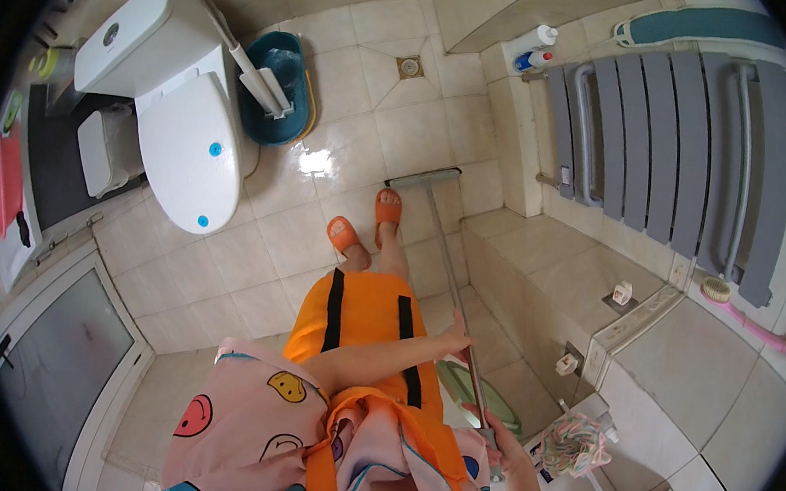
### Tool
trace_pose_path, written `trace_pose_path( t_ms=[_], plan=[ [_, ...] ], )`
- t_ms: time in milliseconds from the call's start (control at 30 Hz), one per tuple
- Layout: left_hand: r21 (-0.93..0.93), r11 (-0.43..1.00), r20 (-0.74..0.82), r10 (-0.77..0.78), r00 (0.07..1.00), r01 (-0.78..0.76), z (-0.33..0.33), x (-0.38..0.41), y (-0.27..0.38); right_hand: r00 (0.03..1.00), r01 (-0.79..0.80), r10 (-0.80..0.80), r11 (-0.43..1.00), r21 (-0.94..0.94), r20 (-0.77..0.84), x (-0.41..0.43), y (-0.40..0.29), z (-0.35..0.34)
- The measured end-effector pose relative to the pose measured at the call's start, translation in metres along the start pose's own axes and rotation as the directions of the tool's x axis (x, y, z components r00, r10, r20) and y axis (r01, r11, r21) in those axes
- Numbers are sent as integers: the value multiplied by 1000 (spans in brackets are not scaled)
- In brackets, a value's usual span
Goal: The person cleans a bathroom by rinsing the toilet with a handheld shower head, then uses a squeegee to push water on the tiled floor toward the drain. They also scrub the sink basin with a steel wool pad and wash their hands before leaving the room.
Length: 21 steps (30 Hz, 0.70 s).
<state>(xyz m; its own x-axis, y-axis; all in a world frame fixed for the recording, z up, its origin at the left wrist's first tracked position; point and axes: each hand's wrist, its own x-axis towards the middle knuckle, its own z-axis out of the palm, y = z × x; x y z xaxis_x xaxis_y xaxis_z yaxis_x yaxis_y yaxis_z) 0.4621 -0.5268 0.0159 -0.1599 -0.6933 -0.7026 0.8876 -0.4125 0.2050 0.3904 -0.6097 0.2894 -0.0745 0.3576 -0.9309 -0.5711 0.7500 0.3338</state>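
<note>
A floor squeegee with a long metal handle [446, 253] slants across the tiles beside my right foot. Its wide blade [425, 177] rests flat on the floor just beyond my orange slippers [388, 210]. My left hand [456, 337] is closed around the middle of the handle. Lower down, my right hand [501, 439] grips the handle's end near my hip; the arms may cross, since the hand nearer the blade comes from the left side. Wet, shiny tiles [316, 162] lie left of the blade, and a square floor drain [410, 67] sits farther ahead.
A white toilet [189, 153] stands at left, with a teal mop bucket [300, 110] holding a flat mop beside it. A grey towel radiator [660, 149] hangs at right above a tiled ledge [558, 255]. A green basin [501, 406] and a striped mop head [572, 445] are at lower right.
</note>
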Motion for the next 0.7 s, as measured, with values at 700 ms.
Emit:
trace_pose_path(
  t_ms=[700],
  plan=[
    [21, 969, -253, 242, 937, -245, -130, 49, 97, 973, 176, -159, 980, -92, 169, 83, -90, 81]
  ],
)
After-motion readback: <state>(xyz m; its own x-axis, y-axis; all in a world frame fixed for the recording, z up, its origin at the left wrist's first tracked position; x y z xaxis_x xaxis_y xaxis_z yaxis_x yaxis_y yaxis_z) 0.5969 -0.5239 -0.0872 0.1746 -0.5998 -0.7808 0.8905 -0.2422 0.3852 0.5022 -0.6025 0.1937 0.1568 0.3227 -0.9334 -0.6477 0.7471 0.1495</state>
